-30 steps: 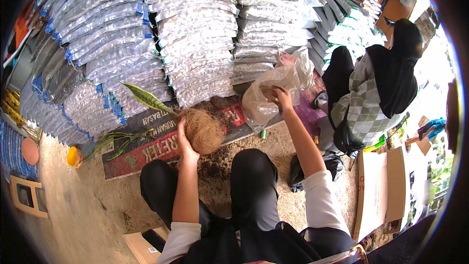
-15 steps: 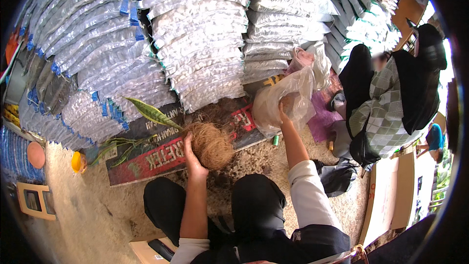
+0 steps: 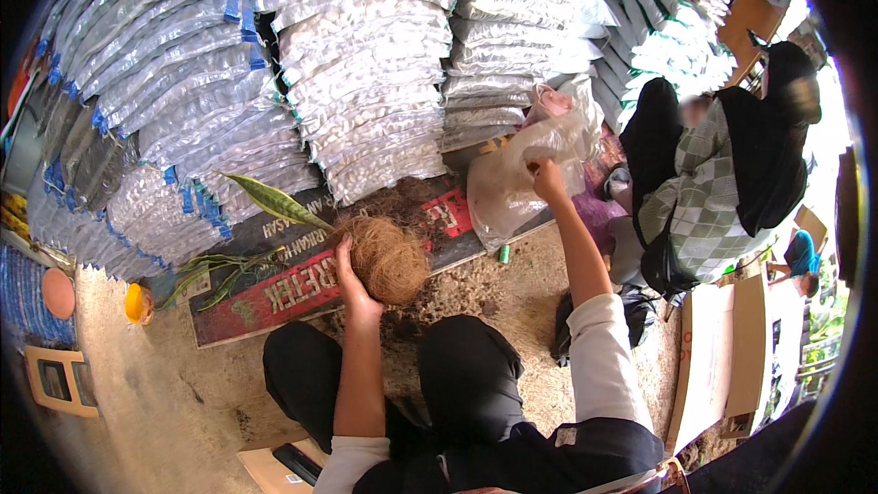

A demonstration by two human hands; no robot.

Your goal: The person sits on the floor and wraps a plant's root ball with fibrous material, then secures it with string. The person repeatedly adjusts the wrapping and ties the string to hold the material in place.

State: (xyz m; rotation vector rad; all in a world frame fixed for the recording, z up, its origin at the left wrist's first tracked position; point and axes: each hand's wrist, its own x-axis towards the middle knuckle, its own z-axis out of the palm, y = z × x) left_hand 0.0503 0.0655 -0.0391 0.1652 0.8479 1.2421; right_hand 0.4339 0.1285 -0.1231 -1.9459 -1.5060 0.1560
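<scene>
My left hand (image 3: 355, 279) cups the side of a ball of brown fibre (image 3: 391, 262), with a tall, striped snake-plant leaf (image 3: 270, 197) rising from its back left. My right hand (image 3: 547, 177) is at the clear plastic bag (image 3: 503, 206), fingers curled at its opening; what they hold is too small to make out. More long leaves (image 3: 210, 270) lie on a dark board (image 3: 229, 325) with red patches and loose soil. A small green cylinder (image 3: 504, 253) lies beside the board.
Stacked filled sacks (image 3: 357, 64) line the back. A seated person (image 3: 704, 201) in a checked garment is close on my right, cardboard (image 3: 709, 357) beside them; another person (image 3: 803, 256) is farther right. A yellow container (image 3: 138, 302) and a stool (image 3: 59, 380) stand left.
My right hand dipped into the plastic bag half a second ago and has since risen slightly, fingers now curled at its opening. My left hand still holds the fibre ball.
</scene>
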